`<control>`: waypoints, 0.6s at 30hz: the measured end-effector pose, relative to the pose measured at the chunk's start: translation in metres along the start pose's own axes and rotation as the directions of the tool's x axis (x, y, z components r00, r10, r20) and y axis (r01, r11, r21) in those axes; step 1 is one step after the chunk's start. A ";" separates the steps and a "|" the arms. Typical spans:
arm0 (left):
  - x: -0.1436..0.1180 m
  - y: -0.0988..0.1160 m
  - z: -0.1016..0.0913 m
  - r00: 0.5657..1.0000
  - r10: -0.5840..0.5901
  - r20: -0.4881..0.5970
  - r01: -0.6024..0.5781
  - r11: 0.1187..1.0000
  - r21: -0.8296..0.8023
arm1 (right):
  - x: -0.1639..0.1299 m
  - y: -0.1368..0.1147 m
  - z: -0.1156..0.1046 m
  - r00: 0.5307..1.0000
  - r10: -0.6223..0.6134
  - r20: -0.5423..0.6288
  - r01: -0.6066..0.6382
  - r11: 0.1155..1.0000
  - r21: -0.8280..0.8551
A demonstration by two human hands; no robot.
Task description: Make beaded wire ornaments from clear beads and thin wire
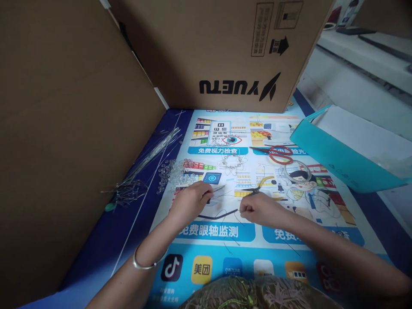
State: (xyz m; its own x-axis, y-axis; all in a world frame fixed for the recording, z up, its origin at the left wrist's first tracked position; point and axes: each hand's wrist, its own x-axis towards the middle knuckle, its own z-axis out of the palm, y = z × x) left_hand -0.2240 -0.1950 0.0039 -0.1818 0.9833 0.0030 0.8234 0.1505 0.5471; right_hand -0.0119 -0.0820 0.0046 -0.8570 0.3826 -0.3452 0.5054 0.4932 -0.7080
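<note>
My left hand (191, 199) is closed in a pinch over the printed mat, with a thin, pointed silvery piece (219, 188) sticking out past the fingertips. Opposite it, my right hand (261, 209) is curled closed; whatever its fingers grip is too fine to make out. Fine dark wire strands (222, 215) lie between and below the hands. Just beyond my right hand rest pliers (262, 184) with yellow handles, their jaws apart. Clear beads (177, 174) are heaped past my left hand. A ring of beads and wire (231, 162) lies farther back.
Red-handled scissors (280, 154) and a coil of wire (298, 171) lie at the right. A bundle of silvery wires (154, 152) runs along the left. Tall cardboard panels (225, 47) stand at the back and left. An open teal box (344, 159) sits at the right edge.
</note>
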 end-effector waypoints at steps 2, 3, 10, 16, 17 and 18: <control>-0.001 0.001 0.003 0.999 0.014 0.039 -0.018 0.994 0.103 | -0.001 -0.002 0.002 0.999 -0.029 -0.016 0.026 0.984 -0.174; -0.002 0.002 0.006 0.998 0.017 0.059 -0.026 0.989 0.148 | -0.001 -0.002 0.004 0.999 -0.034 -0.024 0.027 0.973 -0.230; -0.002 0.003 0.025 0.996 0.027 0.082 -0.058 0.910 0.411 | 0.001 -0.001 0.005 0.998 -0.023 -0.066 0.000 0.943 -0.333; 0.000 0.003 0.027 0.990 0.092 0.110 -0.133 0.874 0.468 | 0.005 0.001 0.004 0.995 -0.046 -0.087 0.015 0.946 -0.323; 0.000 0.003 0.027 0.989 0.095 0.111 -0.137 0.870 0.473 | 0.005 0.001 0.003 0.994 -0.051 -0.094 0.019 0.947 -0.322; 0.000 0.003 0.026 0.989 0.095 0.110 -0.137 0.869 0.476 | 0.006 0.001 0.003 0.993 -0.056 -0.103 0.020 0.947 -0.320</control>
State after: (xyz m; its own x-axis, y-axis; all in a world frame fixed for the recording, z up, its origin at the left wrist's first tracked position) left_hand -0.2079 -0.1920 -0.0163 -0.0423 0.9984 -0.0371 0.9961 0.0451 0.0759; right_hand -0.0166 -0.0819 0.0002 -0.8690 0.4326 -0.2402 0.4937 0.7251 -0.4802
